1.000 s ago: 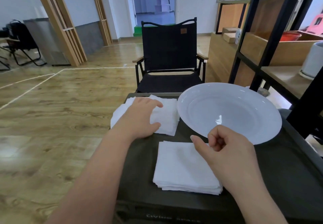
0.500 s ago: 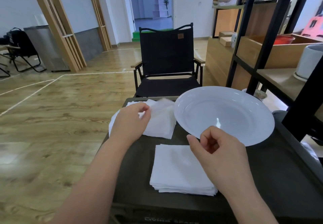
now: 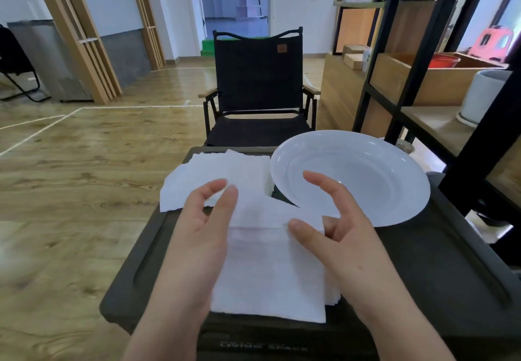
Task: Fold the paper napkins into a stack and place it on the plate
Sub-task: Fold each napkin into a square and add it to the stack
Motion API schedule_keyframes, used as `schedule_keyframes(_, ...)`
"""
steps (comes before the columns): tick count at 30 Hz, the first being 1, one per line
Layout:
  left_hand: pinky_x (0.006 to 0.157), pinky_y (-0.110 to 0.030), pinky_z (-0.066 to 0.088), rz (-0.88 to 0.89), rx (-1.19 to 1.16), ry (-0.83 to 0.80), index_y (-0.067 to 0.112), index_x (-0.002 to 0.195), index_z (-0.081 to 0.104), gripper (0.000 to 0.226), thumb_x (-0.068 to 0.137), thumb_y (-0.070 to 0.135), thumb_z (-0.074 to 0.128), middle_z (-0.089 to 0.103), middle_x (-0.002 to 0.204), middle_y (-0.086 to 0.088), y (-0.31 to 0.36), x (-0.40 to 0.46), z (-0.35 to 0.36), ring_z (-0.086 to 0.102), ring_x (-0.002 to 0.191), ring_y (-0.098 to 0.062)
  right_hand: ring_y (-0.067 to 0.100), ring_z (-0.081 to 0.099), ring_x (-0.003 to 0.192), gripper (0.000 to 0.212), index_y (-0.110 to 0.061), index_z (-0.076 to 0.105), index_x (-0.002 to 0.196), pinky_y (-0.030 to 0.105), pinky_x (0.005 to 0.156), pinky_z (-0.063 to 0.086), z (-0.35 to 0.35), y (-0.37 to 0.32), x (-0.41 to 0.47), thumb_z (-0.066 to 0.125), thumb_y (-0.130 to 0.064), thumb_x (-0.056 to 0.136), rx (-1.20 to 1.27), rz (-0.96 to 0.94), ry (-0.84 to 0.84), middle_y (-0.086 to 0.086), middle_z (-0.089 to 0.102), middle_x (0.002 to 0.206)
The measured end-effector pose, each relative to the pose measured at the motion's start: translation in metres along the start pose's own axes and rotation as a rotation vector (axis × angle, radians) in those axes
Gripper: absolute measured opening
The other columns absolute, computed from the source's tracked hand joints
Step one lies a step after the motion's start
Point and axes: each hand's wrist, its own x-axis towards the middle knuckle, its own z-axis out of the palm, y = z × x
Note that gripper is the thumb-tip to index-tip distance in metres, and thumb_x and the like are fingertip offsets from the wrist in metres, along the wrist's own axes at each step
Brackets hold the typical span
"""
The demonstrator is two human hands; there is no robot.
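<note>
Napkins still unfolded (image 3: 214, 177) are seen left of the plate (image 3: 389, 191), touching its rim, on the dark table (image 3: 451, 270). One napkin (image 3: 267, 262) is held near of the plate, above the folded stack (image 3: 331, 294), apparently for folding: its far edge is pinched by the left hand (image 3: 203, 228), while the right hand (image 3: 338, 228) presses it with the thumb, fingers spread wide

- The napkin (image 3: 270, 262) I hold covers most of the folded stack (image 3: 332, 290); only its right edge shows.
- My left hand (image 3: 197, 234) hides the napkin's left edge.
- The loose napkins (image 3: 214, 174) look smeared.
- The table's (image 3: 423, 262) front lettering is unreadable.
</note>
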Motion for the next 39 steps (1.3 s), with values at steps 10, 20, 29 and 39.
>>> schedule_keyframes(10,0.068,-0.028,0.059,0.275,0.365,-0.172,0.049,0.092,0.073,0.030,0.068,0.038,0.086,0.074,0.082,0.011,-0.010,0.004,-0.017,0.067,0.069,-0.013,-0.010,0.065,0.092,0.034,-0.049,0.073,0.094,0.011,0.071,0.055,-0.003,0.000,-0.001,0.077,-0.020,0.078,-0.089,-0.084,0.080,-0.032,0.070,0.098)
schedule_keyframes(20,0.087,-0.012,0.036,0.501,0.507,-0.059,0.053,0.079,0.074,0.020,0.063,0.063,0.077,0.054,0.113,0.029,-0.005,0.003,-0.025,0.052,0.109,-0.002,-0.004,0.052,0.099,0.011,-0.049,0.073,0.077,0.007,0.072,0.044,-0.005,-0.003,-0.003,0.073,-0.052,0.066,-0.480,-0.216,0.183,-0.022,0.052,0.102)
schedule_keyframes(29,0.065,-0.017,0.055,0.125,0.191,-0.094,0.029,0.083,0.075,0.012,0.088,0.037,0.067,0.078,0.080,0.006,-0.009,-0.003,-0.007,0.073,0.077,-0.009,0.006,0.072,0.090,0.019,-0.040,0.071,0.102,0.027,0.074,0.058,-0.002,-0.002,-0.003,0.067,-0.032,0.086,0.022,0.076,0.164,-0.012,0.077,0.095)
schedule_keyframes(39,0.040,-0.013,0.035,-0.063,0.724,0.016,0.030,0.067,0.072,0.021,0.084,0.043,0.067,0.068,0.059,0.011,-0.023,0.006,-0.015,0.058,0.047,0.000,-0.004,0.058,0.070,0.030,-0.047,0.060,0.100,0.008,0.048,0.039,0.000,0.017,-0.002,0.076,-0.033,0.078,-0.629,0.080,0.279,-0.002,0.061,0.055)
